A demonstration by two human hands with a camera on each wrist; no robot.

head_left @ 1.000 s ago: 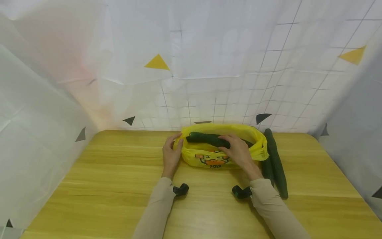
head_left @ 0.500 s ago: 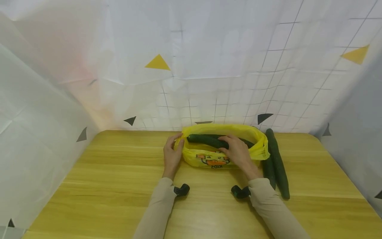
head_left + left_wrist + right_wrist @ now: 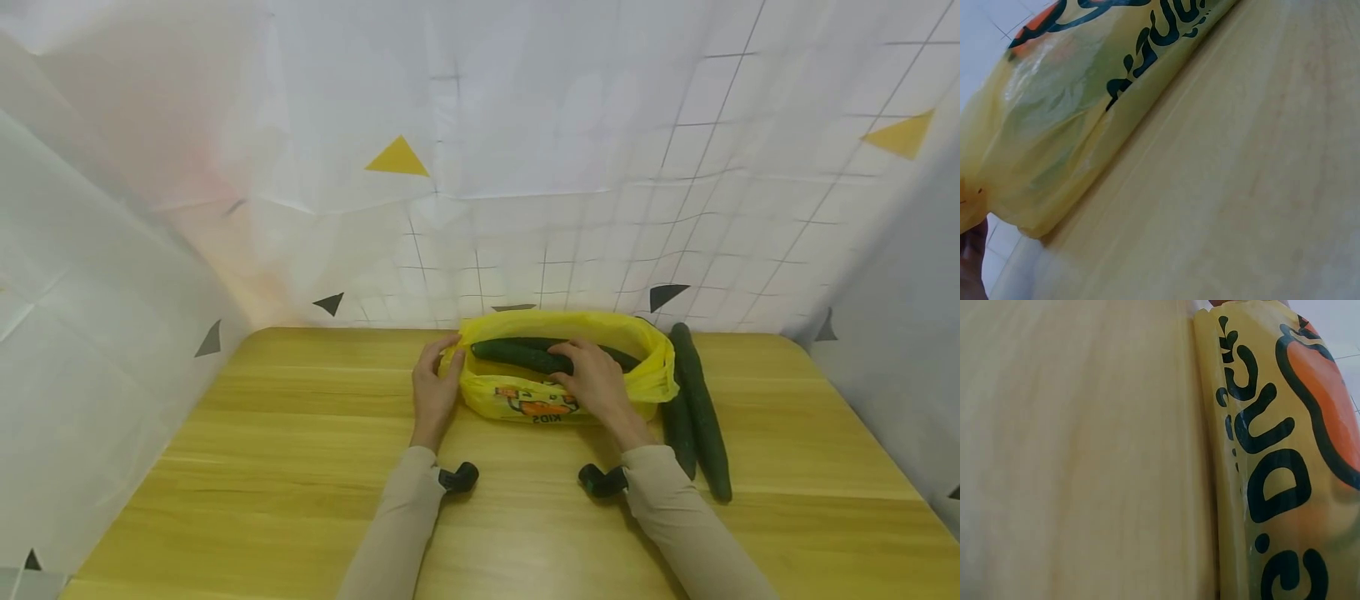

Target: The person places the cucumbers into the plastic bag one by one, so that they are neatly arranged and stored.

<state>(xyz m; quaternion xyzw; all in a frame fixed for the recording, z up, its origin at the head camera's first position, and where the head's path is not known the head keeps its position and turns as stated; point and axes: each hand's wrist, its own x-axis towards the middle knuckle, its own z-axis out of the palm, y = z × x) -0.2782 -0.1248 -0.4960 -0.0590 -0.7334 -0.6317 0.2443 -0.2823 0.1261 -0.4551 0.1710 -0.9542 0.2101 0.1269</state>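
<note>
A yellow plastic bag [image 3: 483, 404] with a printed picture lies on its base near the back of the table, its mouth held wide. My left hand [image 3: 435, 393] pinches the bag's left edge between thumb and fingers. Inside the bag, my right hand [image 3: 600, 385] grips a dark green cucumber [image 3: 513, 356] from above, at its right part. Behind that one, a second cucumber [image 3: 621, 358] lies in the bag, partly covered by the hand. Each wrist view shows mostly the bag's printed side; in the left one, part of the left hand [image 3: 972, 262] appears at the lower left.
Two more cucumbers lie side by side on the table right of the bag: a longer outer cucumber [image 3: 703, 412] and an inner cucumber [image 3: 679, 437], partly hidden by the bag. The wooden table [image 3: 300, 467] meets a white sheeted wall [image 3: 337, 250] behind.
The gripped cucumber has sunk slightly in the bag, its left end dropping lower. Both hands keep their holds, and the head view has shifted a little.
</note>
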